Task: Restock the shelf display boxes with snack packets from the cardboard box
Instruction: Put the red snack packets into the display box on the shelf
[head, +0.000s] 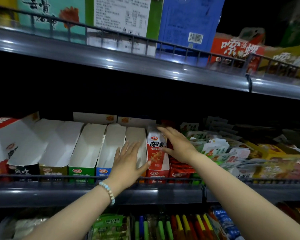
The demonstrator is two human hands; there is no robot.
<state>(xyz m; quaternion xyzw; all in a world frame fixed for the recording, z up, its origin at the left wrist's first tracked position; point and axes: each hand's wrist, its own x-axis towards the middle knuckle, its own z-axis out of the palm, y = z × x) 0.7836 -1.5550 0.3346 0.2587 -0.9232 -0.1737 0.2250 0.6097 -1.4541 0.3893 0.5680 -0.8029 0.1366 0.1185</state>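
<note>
Now, fingers straight and released, the left hand (128,161) spreads over an empty display box (136,137), the right hand (177,146) against the red display box (156,153).

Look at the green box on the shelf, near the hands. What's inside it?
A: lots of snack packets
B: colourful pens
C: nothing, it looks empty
C: the green box shows only its bare white inside, with no packets in it.
</note>
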